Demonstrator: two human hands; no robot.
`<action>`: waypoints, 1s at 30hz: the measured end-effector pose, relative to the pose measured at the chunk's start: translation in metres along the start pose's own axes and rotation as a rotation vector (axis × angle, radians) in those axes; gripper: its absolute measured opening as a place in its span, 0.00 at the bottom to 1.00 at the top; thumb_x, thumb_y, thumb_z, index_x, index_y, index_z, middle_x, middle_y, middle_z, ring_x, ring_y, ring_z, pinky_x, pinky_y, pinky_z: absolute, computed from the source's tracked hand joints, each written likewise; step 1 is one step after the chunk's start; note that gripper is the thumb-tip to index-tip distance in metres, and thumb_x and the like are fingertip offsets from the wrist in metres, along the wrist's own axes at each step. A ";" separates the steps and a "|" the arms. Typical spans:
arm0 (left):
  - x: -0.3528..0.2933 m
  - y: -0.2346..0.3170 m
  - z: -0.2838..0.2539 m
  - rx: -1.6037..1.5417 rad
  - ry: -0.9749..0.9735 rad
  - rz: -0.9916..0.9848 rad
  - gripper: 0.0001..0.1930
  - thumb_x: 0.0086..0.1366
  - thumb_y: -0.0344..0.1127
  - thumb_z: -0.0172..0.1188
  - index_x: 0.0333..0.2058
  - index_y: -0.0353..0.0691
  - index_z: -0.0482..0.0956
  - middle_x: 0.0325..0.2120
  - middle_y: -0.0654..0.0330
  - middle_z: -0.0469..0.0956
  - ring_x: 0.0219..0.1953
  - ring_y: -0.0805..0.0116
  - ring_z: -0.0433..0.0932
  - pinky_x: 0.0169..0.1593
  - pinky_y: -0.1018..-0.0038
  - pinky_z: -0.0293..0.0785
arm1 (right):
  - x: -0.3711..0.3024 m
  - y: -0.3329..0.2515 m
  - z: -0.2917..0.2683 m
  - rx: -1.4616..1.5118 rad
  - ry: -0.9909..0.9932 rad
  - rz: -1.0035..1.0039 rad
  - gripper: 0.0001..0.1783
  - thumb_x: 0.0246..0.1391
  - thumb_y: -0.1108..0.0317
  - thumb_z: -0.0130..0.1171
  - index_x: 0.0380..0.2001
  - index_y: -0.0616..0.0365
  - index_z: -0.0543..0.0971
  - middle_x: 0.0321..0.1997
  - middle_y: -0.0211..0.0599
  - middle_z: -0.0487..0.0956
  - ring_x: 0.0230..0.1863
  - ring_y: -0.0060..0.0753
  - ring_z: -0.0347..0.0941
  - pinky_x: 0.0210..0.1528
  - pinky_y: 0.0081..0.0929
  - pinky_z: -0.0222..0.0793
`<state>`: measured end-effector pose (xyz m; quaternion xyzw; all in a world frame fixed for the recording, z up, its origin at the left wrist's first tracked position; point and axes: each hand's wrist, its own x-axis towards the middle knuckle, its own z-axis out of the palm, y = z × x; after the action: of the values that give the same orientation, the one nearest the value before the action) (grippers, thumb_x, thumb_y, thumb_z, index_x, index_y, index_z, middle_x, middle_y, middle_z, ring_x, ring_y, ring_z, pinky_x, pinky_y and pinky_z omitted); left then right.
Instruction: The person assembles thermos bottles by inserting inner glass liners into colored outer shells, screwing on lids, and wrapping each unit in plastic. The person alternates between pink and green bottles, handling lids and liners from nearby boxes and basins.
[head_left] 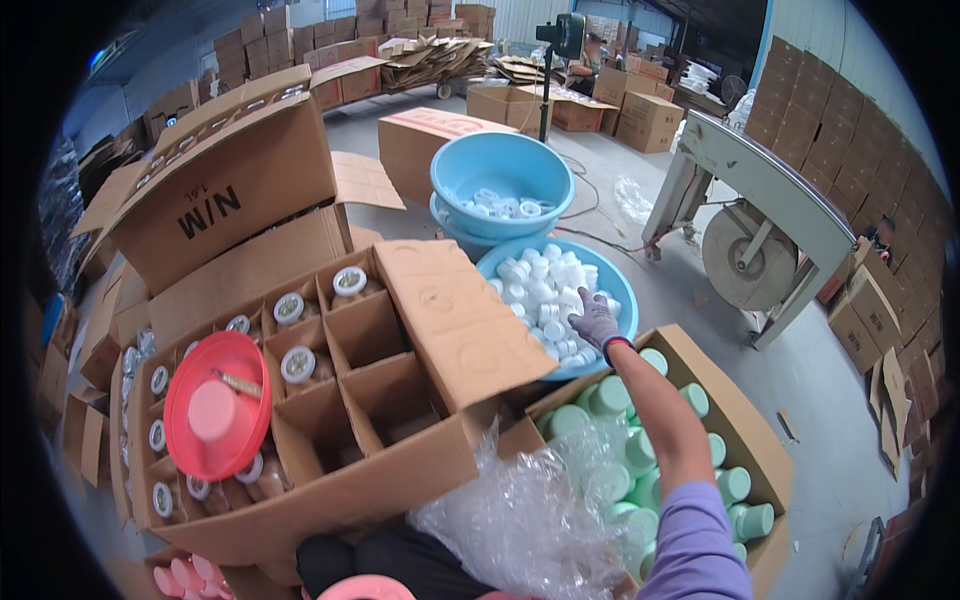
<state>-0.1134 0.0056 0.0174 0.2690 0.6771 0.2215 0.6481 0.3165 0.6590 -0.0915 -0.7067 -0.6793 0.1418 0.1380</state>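
Observation:
My right hand [597, 322], in a grey glove with a purple sleeve behind it, reaches over a blue tub [627, 300] of small white plastic pieces [540, 285] that look like caps. Its fingers are stretched out and apart at the edge of the pile, and I see nothing held. My left hand is outside the picture. To the left stands a divided carton [370, 490] with several clear-lidded jars [298, 364] in its cells; some front cells hold no jar. A pink basin [215, 460] rests on the jars, with a small brownish tool [237, 383] lying in it.
Under my right forearm is a carton of mint-green cups [735, 485], with crumpled clear plastic wrap [520, 515] beside it. Another blue basin [500, 150] holds clear pieces. A machine frame with a wheel [750, 255] stands right. Pink cups [185, 577] sit lower left.

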 end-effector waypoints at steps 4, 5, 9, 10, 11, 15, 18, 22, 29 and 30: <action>0.008 0.040 -0.006 0.119 -0.156 -0.178 0.23 0.57 0.38 0.72 0.51 0.38 0.80 0.41 0.59 0.83 0.42 0.70 0.79 0.50 0.70 0.77 | 0.037 -0.042 0.004 -0.209 -0.001 0.089 0.50 0.47 0.44 0.65 0.72 0.27 0.54 0.76 0.50 0.49 0.71 0.64 0.54 0.67 0.62 0.59; 0.014 0.046 -0.008 0.104 -0.134 -0.157 0.23 0.58 0.38 0.72 0.51 0.38 0.79 0.40 0.59 0.82 0.42 0.70 0.79 0.49 0.70 0.77 | 0.046 -0.045 0.004 -0.198 0.001 0.113 0.51 0.46 0.41 0.65 0.72 0.25 0.54 0.77 0.50 0.48 0.73 0.65 0.52 0.68 0.62 0.58; 0.047 0.057 -0.015 0.041 -0.081 -0.067 0.23 0.59 0.39 0.70 0.51 0.39 0.79 0.39 0.60 0.81 0.39 0.71 0.78 0.48 0.70 0.76 | 0.083 -0.011 0.031 -0.083 0.010 0.065 0.55 0.38 0.36 0.71 0.71 0.32 0.61 0.77 0.51 0.48 0.74 0.59 0.50 0.71 0.53 0.55; 0.049 0.060 -0.015 0.019 -0.068 -0.059 0.23 0.60 0.40 0.69 0.52 0.39 0.78 0.38 0.61 0.81 0.39 0.71 0.77 0.47 0.71 0.76 | 0.081 -0.009 0.040 -0.097 0.009 0.028 0.54 0.37 0.34 0.71 0.69 0.34 0.65 0.76 0.53 0.48 0.73 0.58 0.52 0.71 0.50 0.55; 0.054 0.062 -0.016 -0.002 -0.052 -0.047 0.22 0.60 0.40 0.69 0.52 0.39 0.78 0.38 0.61 0.80 0.38 0.72 0.77 0.47 0.71 0.76 | 0.091 -0.012 0.040 -0.371 -0.182 -0.099 0.51 0.35 0.32 0.70 0.65 0.36 0.71 0.73 0.56 0.53 0.70 0.58 0.57 0.70 0.48 0.57; 0.064 0.064 -0.013 -0.119 -0.023 -0.012 0.22 0.62 0.42 0.67 0.52 0.39 0.77 0.36 0.62 0.79 0.36 0.73 0.76 0.45 0.71 0.76 | 0.036 -0.037 0.039 -0.141 -0.350 -0.295 0.42 0.39 0.35 0.68 0.57 0.41 0.76 0.60 0.58 0.66 0.63 0.62 0.65 0.65 0.48 0.63; 0.071 0.063 -0.007 -0.229 -0.008 0.033 0.22 0.63 0.43 0.65 0.52 0.39 0.77 0.35 0.63 0.78 0.34 0.74 0.75 0.44 0.72 0.76 | -0.004 -0.034 0.056 -0.016 -0.323 -0.314 0.37 0.42 0.41 0.69 0.55 0.45 0.75 0.58 0.61 0.67 0.59 0.67 0.68 0.61 0.51 0.67; 0.078 0.059 0.000 -0.428 -0.003 0.152 0.22 0.65 0.44 0.63 0.53 0.39 0.76 0.33 0.64 0.76 0.31 0.75 0.73 0.42 0.72 0.75 | -0.031 -0.018 0.052 0.031 0.098 -0.391 0.36 0.40 0.45 0.74 0.51 0.49 0.77 0.61 0.55 0.67 0.58 0.63 0.69 0.62 0.48 0.67; 0.070 -0.006 0.021 -1.386 -0.134 0.538 0.21 0.68 0.47 0.60 0.53 0.39 0.74 0.30 0.66 0.74 0.27 0.77 0.71 0.39 0.73 0.75 | -0.179 -0.102 -0.059 1.206 0.188 -0.208 0.18 0.67 0.58 0.55 0.51 0.57 0.78 0.30 0.24 0.71 0.26 0.14 0.69 0.25 0.20 0.70; 0.064 -0.021 0.024 -1.569 -0.216 0.604 0.21 0.68 0.47 0.60 0.53 0.39 0.74 0.29 0.66 0.73 0.26 0.77 0.70 0.39 0.73 0.74 | -0.228 -0.119 -0.071 1.185 -0.032 -0.223 0.19 0.68 0.63 0.52 0.58 0.57 0.73 0.33 0.26 0.74 0.27 0.16 0.71 0.27 0.20 0.73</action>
<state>-0.0921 0.0301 -0.0459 -0.0697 0.1606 0.7640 0.6210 0.2260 0.4355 0.0226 -0.4319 -0.5564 0.4914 0.5122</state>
